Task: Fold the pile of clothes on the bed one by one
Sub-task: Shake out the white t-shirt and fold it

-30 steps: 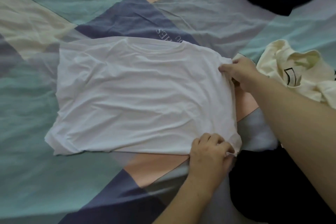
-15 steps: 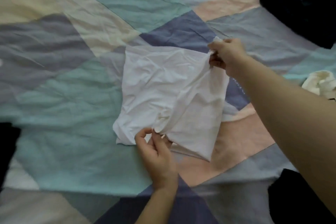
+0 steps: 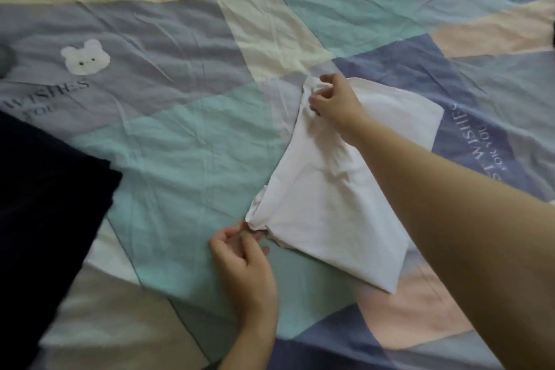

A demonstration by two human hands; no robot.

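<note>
On patchwork bedsheet [image 3: 180, 159]: left hand [image 3: 244, 264] and right hand [image 3: 336, 102] each pinch folded white cotton shirt [image 3: 336, 207] corners.

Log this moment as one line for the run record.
step: folding white shirt | left hand: pinches near corner | right hand: grips far corner | dark garment: beside, untouched

Dim, flat, bluish light; soft focus overall, slight motion blur, wide-angle bend at edges.

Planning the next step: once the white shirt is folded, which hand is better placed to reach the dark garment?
Left hand, probably: the dark garment lies on its side, while the right hand grips the white shirt farther away.
</note>
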